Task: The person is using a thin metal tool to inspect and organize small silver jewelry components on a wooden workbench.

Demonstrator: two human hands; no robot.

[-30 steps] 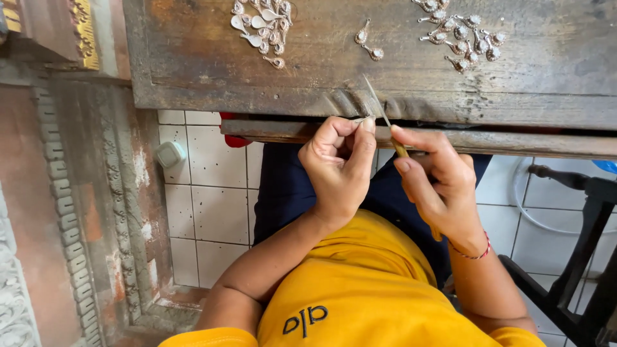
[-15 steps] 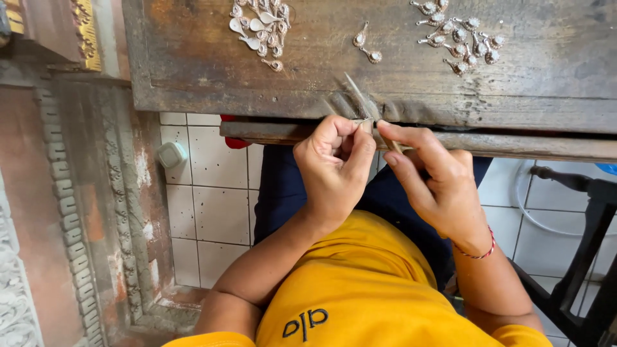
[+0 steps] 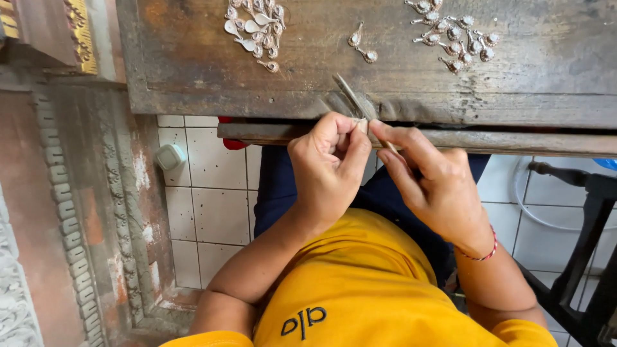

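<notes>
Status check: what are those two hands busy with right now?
Left hand pinches small silver piece. Right hand holds thin tool against it. Nothing blocking.

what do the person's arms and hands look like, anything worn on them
Both forearms are bare, with short yellow sleeves at the bottom edge of the view. The left hand shows no rings or bands. The right hand has a thin red cord bracelet at the wrist. No gloves on either.

Three groups of small silver pendants (image 3: 254, 29) (image 3: 362, 46) (image 3: 457, 37) lay on the worn wooden bench (image 3: 193, 58); a white round switch (image 3: 169, 157) sat on the tiled wall (image 3: 205, 218); a black chair (image 3: 588, 250) stood at right.
</notes>
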